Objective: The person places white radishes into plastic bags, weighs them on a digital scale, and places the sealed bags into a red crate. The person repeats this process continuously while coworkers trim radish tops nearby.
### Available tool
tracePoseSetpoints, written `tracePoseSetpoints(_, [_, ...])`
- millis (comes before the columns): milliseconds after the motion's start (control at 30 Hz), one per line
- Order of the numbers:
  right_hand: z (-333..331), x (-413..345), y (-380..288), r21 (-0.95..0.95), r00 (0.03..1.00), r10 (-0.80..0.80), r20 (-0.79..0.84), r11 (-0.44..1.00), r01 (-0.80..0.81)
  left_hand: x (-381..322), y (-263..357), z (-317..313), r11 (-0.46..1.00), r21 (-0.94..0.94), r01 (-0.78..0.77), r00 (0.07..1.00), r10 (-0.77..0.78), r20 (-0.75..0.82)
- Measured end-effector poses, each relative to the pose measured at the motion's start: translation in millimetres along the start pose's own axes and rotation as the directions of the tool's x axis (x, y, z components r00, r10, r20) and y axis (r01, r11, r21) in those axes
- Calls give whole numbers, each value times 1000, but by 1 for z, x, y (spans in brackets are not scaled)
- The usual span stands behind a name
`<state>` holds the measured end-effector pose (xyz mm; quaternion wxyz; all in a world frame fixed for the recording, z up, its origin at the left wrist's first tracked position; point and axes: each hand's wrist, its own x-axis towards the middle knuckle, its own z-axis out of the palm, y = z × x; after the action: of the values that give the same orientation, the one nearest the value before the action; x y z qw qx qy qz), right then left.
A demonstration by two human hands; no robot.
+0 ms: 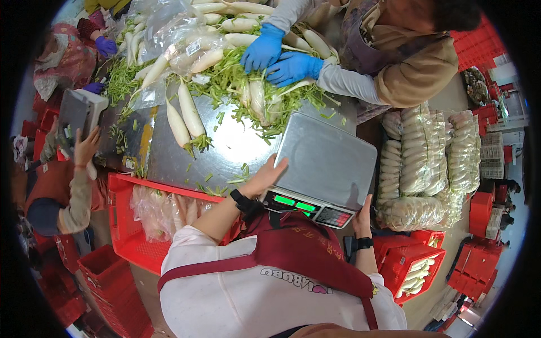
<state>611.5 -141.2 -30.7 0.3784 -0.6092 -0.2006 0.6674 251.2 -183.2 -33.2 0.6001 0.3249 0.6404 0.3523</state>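
A digital weighing scale (327, 156) with a flat steel platform sits tilted at the table's right end, close to my apron. Its green-lit display and keypad face me. My left hand (267, 175) grips the scale's left side, thumb over the platform edge. On the opposite side, my right hand (362, 216) holds the near right corner, with its fingers partly hidden. Two white radishes (189, 110) with trimmed green stems lie on the steel table (169, 162), left of the scale. Cut radish greens (270, 126) are scattered just beyond it.
Across the table, a co-worker's blue-gloved hands (281, 57) rest on greens. Stacked bagged radishes (422, 164) stand to the right. A red crate (139, 253) with bagged radishes is at my left. Another person's hand (86, 145) is near a second scale (82, 112).
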Motion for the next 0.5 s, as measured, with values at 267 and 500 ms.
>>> tracePoseSetpoints(267, [-35,-5,-6,73,999,26,-39,997,-23,52,3,-19,981,118,-151,977,167,-135])
tracePoseSetpoints(500, [-34,-11,1,102,997,38,-62,994,-32,151,37,-88,700,710,80,615,526,-588])
